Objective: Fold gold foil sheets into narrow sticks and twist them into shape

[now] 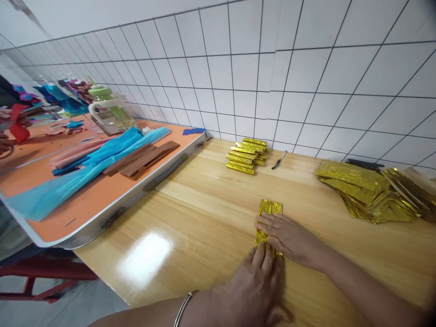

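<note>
A folded strip of shiny gold foil paper (271, 207) lies on the wooden table, a crease running along its length. My right hand (289, 236) rests flat across its middle, fingers stretched out over the foil. At the near end, my left hand (257, 277) has its fingers bent and pressed together on the foil paper; its thumb is mostly hidden. Much of the strip's lower half is covered by both hands. Farther back sits a stack of narrow folded gold foil strips (243, 156). On the right is a loose pile of flat gold foil sheets (366, 190).
A pen (279, 160) lies beside the stack, near the tiled wall (245, 72). To the left, an orange-topped table (44, 229) carries blue cloth-like strips (112, 150), brown strips (150, 159) and a clear jug (119, 113). Another person's hand (6, 146) shows at the far left. A red stool (47, 272) stands below.
</note>
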Available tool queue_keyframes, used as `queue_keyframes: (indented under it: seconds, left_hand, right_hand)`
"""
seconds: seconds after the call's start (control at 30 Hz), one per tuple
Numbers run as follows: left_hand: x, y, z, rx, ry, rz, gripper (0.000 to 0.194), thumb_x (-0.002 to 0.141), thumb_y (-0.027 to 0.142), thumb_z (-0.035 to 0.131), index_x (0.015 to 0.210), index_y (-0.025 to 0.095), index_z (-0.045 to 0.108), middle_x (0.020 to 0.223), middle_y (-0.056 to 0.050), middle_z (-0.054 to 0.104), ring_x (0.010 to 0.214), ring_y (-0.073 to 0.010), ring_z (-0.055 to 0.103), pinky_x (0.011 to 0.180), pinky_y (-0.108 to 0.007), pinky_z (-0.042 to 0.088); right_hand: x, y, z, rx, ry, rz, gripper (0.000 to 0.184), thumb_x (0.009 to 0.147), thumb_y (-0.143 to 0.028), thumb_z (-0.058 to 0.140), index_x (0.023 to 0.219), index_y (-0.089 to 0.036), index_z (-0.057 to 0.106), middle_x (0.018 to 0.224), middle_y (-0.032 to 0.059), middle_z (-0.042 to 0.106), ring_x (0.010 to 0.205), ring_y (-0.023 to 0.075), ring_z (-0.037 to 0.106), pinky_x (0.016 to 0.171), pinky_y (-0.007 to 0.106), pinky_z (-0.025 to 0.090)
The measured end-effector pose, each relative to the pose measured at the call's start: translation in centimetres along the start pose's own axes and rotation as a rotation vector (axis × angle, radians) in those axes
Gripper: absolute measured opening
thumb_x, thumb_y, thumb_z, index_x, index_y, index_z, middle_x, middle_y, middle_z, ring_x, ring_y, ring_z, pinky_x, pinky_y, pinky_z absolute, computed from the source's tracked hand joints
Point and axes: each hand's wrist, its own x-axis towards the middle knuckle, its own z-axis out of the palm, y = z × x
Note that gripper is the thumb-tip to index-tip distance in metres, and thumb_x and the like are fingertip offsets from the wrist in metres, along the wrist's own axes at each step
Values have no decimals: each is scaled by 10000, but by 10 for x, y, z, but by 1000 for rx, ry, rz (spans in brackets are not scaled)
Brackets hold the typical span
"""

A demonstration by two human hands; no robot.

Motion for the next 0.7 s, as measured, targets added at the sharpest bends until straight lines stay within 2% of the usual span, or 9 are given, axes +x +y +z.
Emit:
queue_keyframes:
  seconds: [0.17,0.37,0.47,0.7]
  left_hand:
    - [-1,1,1,4,-4,-3,810,870,639,171,1389,21,244,1371,-238,351,1277,-329,313,1040,-429,265]
    - [-2,1,-6,-6,2,-5,799,868,645,156,1351,30,321,1319,-218,412,1238,-325,348,1018,-424,287]
    - [-2,0,-8,-11,20,-9,823,849,673,151,1334,37,348,1301,-218,421,1218,-327,363,1010,-422,297]
    - [15,-12,-10,-10,25,24,871,799,727,245,1315,39,380,1212,-206,493,1144,-320,432,961,-401,364]
  right_hand:
    - [13,8,0,-101,53,92,466,949,-356,296,1390,-217,346,1446,50,337,1343,204,256,1093,432,245]
    - [22,22,1,-132,88,110,455,956,-380,248,1394,-283,325,1444,12,349,1346,184,249,1092,432,218]
    - [26,32,3,-158,99,147,483,953,-420,218,1402,-271,311,1453,8,330,1353,194,229,1093,435,205]
    - [36,57,-1,-186,119,140,502,945,-439,217,1405,-259,309,1455,31,326,1355,208,223,1084,443,209]
